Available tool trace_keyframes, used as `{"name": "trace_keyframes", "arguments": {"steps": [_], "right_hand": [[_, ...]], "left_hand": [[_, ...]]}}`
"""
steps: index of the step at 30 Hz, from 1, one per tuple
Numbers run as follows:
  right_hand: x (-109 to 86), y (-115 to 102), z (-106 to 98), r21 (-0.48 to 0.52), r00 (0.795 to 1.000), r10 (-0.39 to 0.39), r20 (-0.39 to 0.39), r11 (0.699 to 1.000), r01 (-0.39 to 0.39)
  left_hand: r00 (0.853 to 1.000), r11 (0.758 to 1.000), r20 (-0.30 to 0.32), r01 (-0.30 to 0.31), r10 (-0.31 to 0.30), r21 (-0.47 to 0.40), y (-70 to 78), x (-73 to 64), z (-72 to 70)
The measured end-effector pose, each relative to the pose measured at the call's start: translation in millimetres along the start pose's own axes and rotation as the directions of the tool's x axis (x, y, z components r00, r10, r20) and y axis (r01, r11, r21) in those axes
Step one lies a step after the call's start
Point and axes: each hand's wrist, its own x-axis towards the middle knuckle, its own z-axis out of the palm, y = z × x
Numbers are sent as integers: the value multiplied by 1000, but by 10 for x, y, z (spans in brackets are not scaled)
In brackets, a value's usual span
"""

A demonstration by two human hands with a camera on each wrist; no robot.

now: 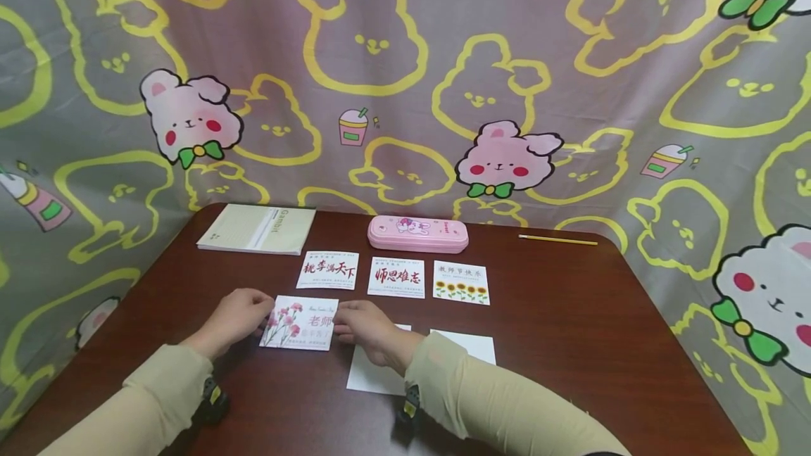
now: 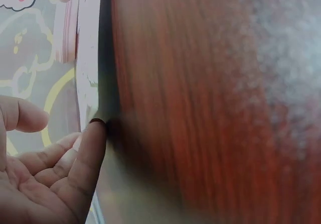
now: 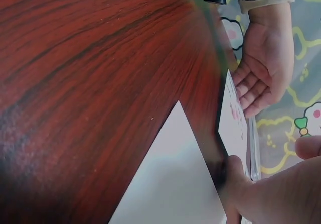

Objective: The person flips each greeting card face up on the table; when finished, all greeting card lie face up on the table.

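Observation:
A greeting card (image 1: 298, 324) printed with pink carnations lies on the table between both hands. My left hand (image 1: 239, 317) is at its left edge; in the left wrist view the fingertips (image 2: 95, 133) meet the white edge while the thumb stays apart. My right hand (image 1: 370, 333) is at the opposite edge, and the right wrist view shows a finger (image 3: 235, 170) against the card (image 3: 232, 114) with the thumb raised away. Partly under my right wrist lies a blank white card (image 1: 375, 370). Another white card (image 1: 465, 345) sits to its right, partly hidden by the sleeve.
Behind the hands, two red-lettered cards (image 1: 327, 271) (image 1: 397, 278) and a sunflower card (image 1: 461, 282) form a row. A notebook (image 1: 256, 229), a pink pencil case (image 1: 418, 233) and a yellow pencil (image 1: 559, 239) lie along the back, before a patterned curtain (image 1: 393, 111).

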Motion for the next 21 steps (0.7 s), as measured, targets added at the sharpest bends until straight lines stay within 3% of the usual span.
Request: {"name": "trace_keyframes", "arguments": {"steps": [7, 13, 21], "right_hand": [[-1, -10, -8, 22, 1000, 2, 9, 1000, -2], [-7, -8, -2, 16, 1000, -5, 23, 1000, 4], [-21, -2, 5, -16, 999, -11, 32, 1000, 11]], "left_hand": [[1000, 997, -9, -3, 4, 81, 53, -6, -5], [999, 990, -24, -41, 44, 133, 90, -18, -5], [999, 990, -4, -32, 33, 140, 91, -28, 8]]}}
